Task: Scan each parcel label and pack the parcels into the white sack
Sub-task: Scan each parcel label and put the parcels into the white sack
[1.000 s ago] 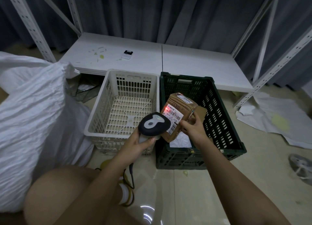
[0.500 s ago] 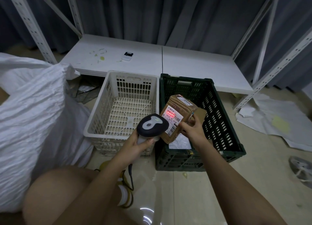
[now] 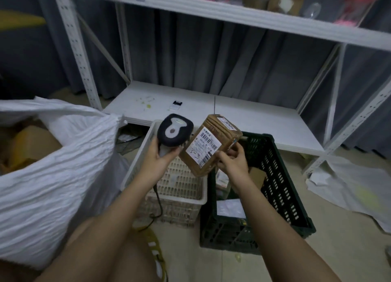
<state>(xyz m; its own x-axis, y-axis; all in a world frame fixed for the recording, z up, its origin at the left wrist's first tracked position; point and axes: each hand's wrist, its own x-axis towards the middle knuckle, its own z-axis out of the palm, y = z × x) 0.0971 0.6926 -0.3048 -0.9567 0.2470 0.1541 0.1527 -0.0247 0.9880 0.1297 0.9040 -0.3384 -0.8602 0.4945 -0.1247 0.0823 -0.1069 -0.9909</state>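
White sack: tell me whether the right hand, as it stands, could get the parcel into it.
Probably yes. The right hand grips the brown parcel, and the white sack gapes open on the left. The left hand, holding the scanner, sits between them.

The sack [image 3: 53, 176] stands at the left, its mouth open toward the top with brown parcels showing inside. Between it and the hands nothing stands in the way. The left hand [image 3: 157, 154] with the scanner [image 3: 174, 130] and the right hand [image 3: 231, 161] with the parcel [image 3: 209, 147] are up above the white basket [image 3: 135, 171] and the green crate [image 3: 281, 184], which sit side by side on the floor. A low shelf [image 3: 254, 120] lies behind them, and a rack upright [image 3: 76, 46] rises behind the sack.
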